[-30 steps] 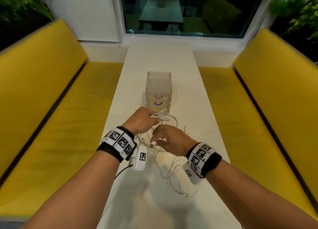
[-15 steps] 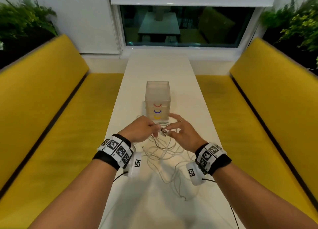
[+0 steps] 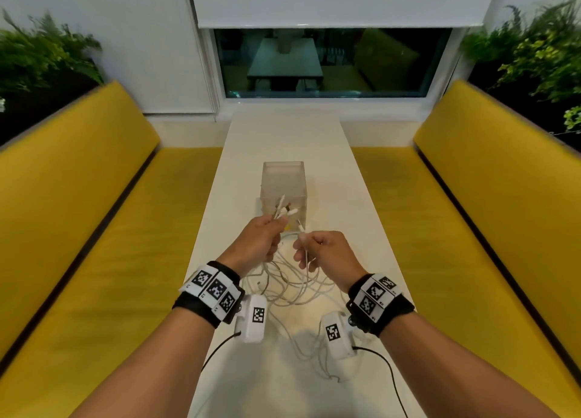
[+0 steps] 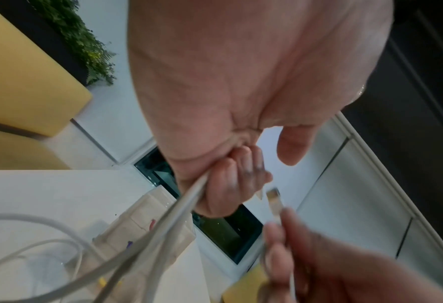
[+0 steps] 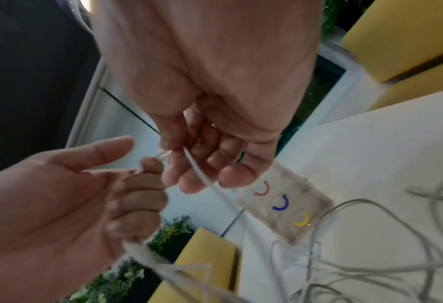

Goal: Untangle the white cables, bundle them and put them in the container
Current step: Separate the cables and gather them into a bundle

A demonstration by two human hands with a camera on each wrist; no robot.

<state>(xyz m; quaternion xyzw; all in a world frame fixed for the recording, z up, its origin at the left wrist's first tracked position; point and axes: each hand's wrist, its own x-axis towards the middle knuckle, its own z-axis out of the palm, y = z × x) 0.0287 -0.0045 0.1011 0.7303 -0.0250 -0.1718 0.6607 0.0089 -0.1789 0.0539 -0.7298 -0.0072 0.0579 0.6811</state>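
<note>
Thin white cables (image 3: 292,287) sprawl in tangled loops on the white surface (image 3: 361,229), their plug ends gathered in the left hand's (image 3: 256,243) clenched grip; the right hand (image 3: 327,252) pinches one strand. The translucent container (image 3: 283,178) stands just beyond, between yellow benches (image 3: 78,229).

White table (image 3: 283,134) under container (image 3: 283,178) and cable loops (image 3: 292,295).

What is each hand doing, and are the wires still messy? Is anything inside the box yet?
left hand: grips several cable ends.
right hand: pinches one cable end.
white cables: still tangled, partly lifted, loops lying on the table.
container: upright, open on top, no cables inside.
window blind: partly lowered.
</note>
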